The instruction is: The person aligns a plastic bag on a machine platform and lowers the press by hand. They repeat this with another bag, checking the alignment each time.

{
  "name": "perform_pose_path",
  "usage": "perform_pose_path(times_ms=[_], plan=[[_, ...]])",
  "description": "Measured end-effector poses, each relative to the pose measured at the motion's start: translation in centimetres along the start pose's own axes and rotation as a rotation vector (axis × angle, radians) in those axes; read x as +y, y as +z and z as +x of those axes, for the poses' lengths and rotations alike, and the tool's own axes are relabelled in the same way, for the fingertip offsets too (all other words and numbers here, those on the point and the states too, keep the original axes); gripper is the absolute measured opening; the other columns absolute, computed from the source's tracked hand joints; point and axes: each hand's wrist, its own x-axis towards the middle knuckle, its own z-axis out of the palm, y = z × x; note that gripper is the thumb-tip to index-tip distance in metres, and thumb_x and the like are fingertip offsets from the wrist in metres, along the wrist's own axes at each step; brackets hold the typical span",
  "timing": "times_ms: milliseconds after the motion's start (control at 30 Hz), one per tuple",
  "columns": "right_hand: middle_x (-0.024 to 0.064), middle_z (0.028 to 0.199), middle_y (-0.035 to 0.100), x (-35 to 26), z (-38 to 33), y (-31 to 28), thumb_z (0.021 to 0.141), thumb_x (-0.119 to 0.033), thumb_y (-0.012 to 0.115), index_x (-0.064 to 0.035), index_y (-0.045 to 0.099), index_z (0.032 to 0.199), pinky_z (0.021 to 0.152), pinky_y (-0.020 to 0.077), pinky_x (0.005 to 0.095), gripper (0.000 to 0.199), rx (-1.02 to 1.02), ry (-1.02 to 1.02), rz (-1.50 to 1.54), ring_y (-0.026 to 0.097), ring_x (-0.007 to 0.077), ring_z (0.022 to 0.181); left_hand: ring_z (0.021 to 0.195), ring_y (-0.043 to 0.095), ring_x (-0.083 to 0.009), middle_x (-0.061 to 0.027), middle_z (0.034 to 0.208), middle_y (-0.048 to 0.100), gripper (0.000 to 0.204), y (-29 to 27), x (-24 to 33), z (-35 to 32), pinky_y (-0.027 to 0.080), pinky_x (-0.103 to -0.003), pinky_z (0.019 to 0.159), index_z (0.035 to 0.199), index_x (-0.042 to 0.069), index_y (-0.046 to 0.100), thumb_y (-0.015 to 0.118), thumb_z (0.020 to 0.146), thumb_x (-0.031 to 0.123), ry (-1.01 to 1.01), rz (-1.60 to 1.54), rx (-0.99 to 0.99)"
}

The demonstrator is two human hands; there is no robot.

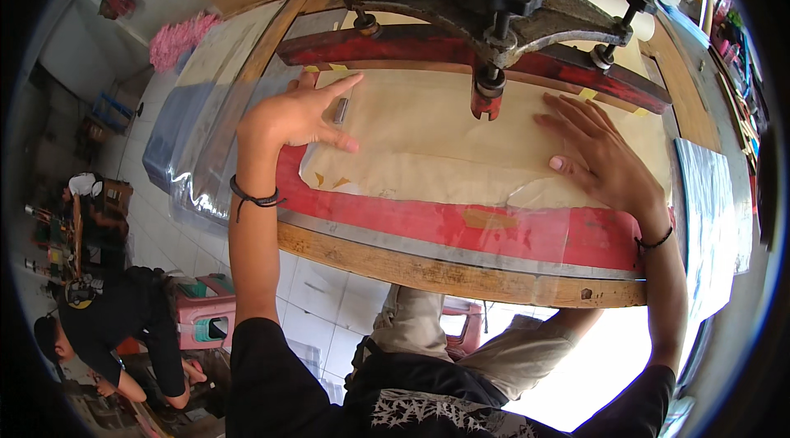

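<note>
While the left hand (306, 115) splays over the tan sheet (444, 142), the right hand (599, 152) spreads, well apart, toward the worktop's (461, 273) right edge.

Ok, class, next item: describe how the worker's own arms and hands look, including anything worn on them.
Both the left hand and the right hand are gloveless. Black short sleeves leave the forearms bare. The left wrist wears a dark cord bracelet with a loose end; the right wears a thin dark band.
</note>
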Motion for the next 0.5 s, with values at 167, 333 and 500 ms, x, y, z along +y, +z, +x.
perform_pose_path(times_ms=[167,333,500], plan=[[0.0167,0.147,0.041,0.0,0.0,-0.1,0.095,-0.044,0.053,-0.0094,0.053,0.133,0.116,0.0222,0.0517,0.051,-0.005,0.014,-0.02,0.035,0.0353,0.138,0.141,0.021,-0.0472,-0.0347,0.147,0.025,0.108,0.2,-0.8,0.2,0.029,-0.046,0.112,0.154,0.03,0.021,0.077,0.067,0.064,0.068,0.021,0.026],[0.0178,0.148,0.04,0.1,0.0,-0.2,0.095,-0.044,0.053,-0.0094,0.052,0.134,0.117,0.0209,0.0523,0.052,-0.01,0.02,0.017,0.034,0.0354,0.139,0.142,0.019,-0.0489,-0.0363,0.149,0.02,0.102,0.0,0.4,0.1,0.028,-0.046,0.113,0.154,0.03,0.021,0.068,0.073,0.07,-0.007,0.061,0.018],[0.0198,0.149,0.038,0.3,-0.3,-0.2,0.096,-0.047,0.05,-0.0086,0.05,0.137,0.117,0.0204,0.0522,0.056,-0.021,0.031,0.03,0.031,0.035,0.141,0.144,0.008,-0.0512,-0.0406,0.151,0.008,0.1,0.3,1.0,-0.4,0.024,-0.047,0.115,0.155,0.027,0.018,0.063,0.077,0.071,-0.042,0.006,0.006]])
